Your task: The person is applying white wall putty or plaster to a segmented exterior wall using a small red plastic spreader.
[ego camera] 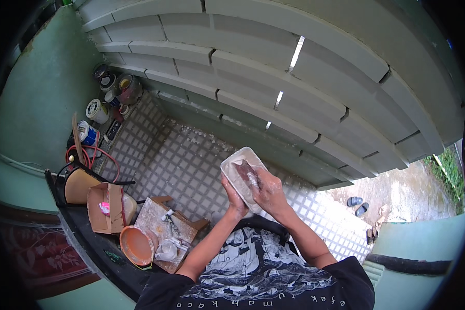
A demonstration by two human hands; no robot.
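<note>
A rectangular white plastic tub [227, 163] is held out in front of my chest, tilted, with pale paste coating its inside. My left hand [235, 199] supports it from the left side and underneath. In my right hand [269, 190] is a scraper [243, 169], its dark blade smeared with paste and reaching into the tub. White residue covers the fingers of my right hand. The fingers hide most of the scraper's handle.
An orange bucket [138, 245] and an open cardboard box [105, 223] stand to my left, beside a spattered small table [155, 217] with tools. Paint pails [97, 111] and a red hose [118, 170] lie farther back. Sandals [358, 205] rest at right. A panelled wall [255, 73] rises ahead.
</note>
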